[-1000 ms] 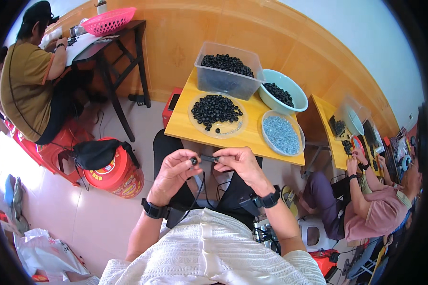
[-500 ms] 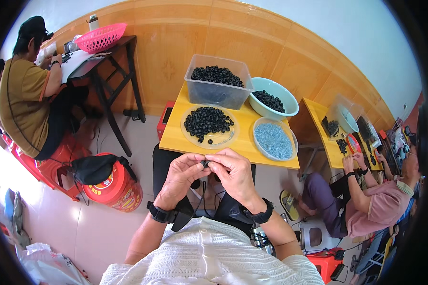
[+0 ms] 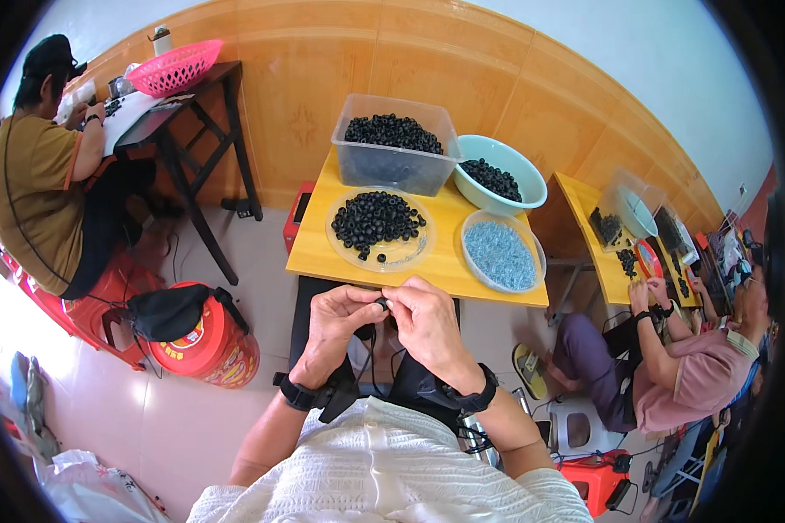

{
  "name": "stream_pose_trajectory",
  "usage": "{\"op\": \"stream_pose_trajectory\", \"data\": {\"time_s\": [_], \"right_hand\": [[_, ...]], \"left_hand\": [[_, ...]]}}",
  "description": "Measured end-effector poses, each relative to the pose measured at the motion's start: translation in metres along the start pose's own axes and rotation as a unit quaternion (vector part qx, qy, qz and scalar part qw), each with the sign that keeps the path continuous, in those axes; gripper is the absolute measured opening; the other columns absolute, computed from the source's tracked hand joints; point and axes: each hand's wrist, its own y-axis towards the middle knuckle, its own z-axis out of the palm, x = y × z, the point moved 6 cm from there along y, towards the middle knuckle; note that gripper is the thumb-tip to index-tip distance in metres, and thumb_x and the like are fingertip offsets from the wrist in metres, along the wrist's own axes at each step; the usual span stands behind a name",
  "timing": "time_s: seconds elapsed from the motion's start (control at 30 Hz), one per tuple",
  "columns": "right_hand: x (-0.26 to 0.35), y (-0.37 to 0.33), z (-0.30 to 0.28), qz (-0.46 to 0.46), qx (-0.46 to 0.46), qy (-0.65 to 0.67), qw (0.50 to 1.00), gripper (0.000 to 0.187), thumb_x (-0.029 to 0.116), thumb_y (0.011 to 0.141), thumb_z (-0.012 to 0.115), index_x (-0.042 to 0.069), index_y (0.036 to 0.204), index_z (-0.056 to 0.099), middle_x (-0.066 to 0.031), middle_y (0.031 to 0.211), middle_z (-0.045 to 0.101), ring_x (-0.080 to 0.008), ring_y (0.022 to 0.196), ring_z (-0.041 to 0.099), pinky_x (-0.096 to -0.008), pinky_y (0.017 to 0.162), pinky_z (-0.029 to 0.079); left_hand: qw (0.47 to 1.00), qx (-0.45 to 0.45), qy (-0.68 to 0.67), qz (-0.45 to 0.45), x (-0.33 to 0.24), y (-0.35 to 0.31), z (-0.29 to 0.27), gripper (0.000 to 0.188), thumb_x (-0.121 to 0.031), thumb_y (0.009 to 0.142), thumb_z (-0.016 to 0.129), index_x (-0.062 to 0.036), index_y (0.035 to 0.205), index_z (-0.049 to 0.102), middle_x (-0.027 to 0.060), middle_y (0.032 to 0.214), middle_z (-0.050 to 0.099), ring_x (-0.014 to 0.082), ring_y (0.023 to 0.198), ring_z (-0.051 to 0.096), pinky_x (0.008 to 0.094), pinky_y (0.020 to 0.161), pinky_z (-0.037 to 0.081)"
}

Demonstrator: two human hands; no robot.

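Note:
Just in front of the yellow table's near edge, my left hand [image 3: 331,329] and my right hand [image 3: 429,321] meet fingertip to fingertip. Both are closed in a pinch on a small black ring-shaped part [image 3: 381,303], mostly covered by the fingers. Whether a finer piece is held with it, I cannot make out. Beyond my hands, a shallow clear round tray [image 3: 424,253] holds a heap of similar black parts [image 3: 375,220]. To its right, a clear round tub [image 3: 542,261] is filled with small, thin, pale-blue transparent pieces [image 3: 500,253].
On the yellow table [image 3: 310,253] also stand a clear rectangular bin [image 3: 392,167] and a light-green bowl [image 3: 493,202], both holding black parts. A red bucket [image 3: 222,349] with a black bag [image 3: 170,312] stands left. Co-workers sit left [image 3: 39,192] and right [image 3: 689,375] at other tables.
My fingers have shifted around the black part, which shows slightly farther right and higher between them. The view has moved slightly; the containers look unchanged.

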Motion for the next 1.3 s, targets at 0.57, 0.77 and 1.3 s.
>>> {"op": "stream_pose_trajectory", "data": {"time_s": [0.57,0.77,1.3], "right_hand": [[-0.017,0.001,-0.018,0.001,-0.100,0.072,0.992,0.014,-0.003,0.075,0.061,-0.004,0.089,0.061,-0.0123,0.076,0.056,-0.0228,0.064,0.059,-0.0292,0.055,0.047],[-0.029,-0.009,-0.014,-0.009,-0.133,-0.019,0.991,0.026,-0.009,0.070,0.054,-0.004,0.096,0.053,-0.0167,0.082,0.050,-0.0336,0.075,0.055,-0.0387,0.063,0.046],[-0.095,-0.006,-0.036,0.025,-0.086,-0.036,0.995,0.022,-0.003,0.066,0.062,0.001,0.084,0.049,-0.0123,0.077,0.048,-0.0299,0.071,0.054,-0.0369,0.057,0.046]], "left_hand": [[0.994,-0.067,0.015,0.084,-0.001,0.013,0.027,0.011,0.006,0.078,0.062,0.0044,0.089,0.061,0.0090,0.087,0.064,0.0113,0.079,0.062,0.0217,0.075,0.050],[0.987,-0.106,0.026,0.114,0.017,0.020,0.036,0.013,0.007,0.078,0.062,0.0041,0.090,0.060,0.0085,0.089,0.064,0.0119,0.078,0.061,0.0221,0.074,0.050],[0.971,0.021,0.089,-0.221,0.072,0.058,0.059,0.026,-0.021,0.093,0.046,0.0007,0.095,0.059,0.0080,0.088,0.062,0.0159,0.079,0.062,0.0278,0.073,0.051]]}}
